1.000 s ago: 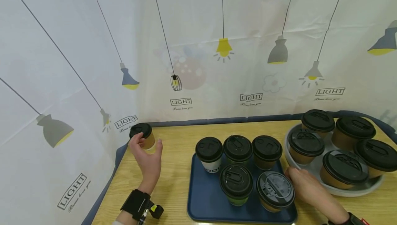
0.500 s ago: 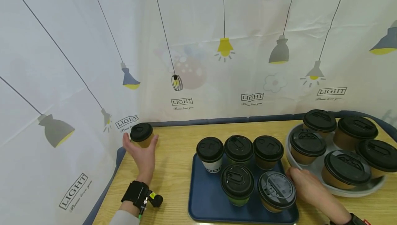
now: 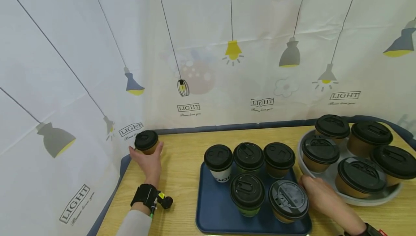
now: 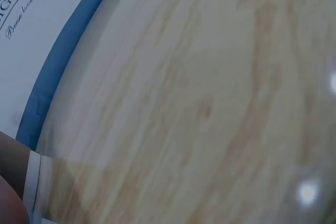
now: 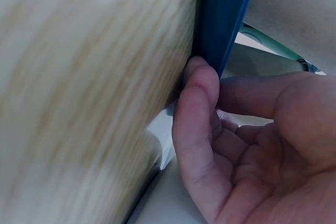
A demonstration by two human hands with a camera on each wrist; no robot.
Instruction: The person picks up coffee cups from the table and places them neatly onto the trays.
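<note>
At the back left corner of the table, my left hand [image 3: 150, 163] holds a brown paper coffee cup [image 3: 146, 142] with a black lid, thumb on its right side and fingers on its left. Only a sliver of that cup and a fingertip [image 4: 9, 203] show in the left wrist view. My right hand [image 3: 321, 194] grips the right edge of the blue tray [image 3: 212, 210]; the right wrist view has its thumb and curled fingers pinching the tray's rim [image 5: 223, 19]. Several lidded coffee cups stand on the tray, among them a white one [image 3: 222, 174] and a green one [image 3: 248, 200].
A round pale grey dish [image 3: 373, 202] at the right carries several larger brown cups with black lids. Behind the wooden table [image 3: 180, 178] hangs a white cloth [image 3: 208, 22] printed with lamps, its blue edge [image 3: 227, 127] running along the back and left.
My left hand has shifted its fingers from the cup's front and top to either side of it. The cup itself stays about where it was. My right hand keeps its grip on the tray.
</note>
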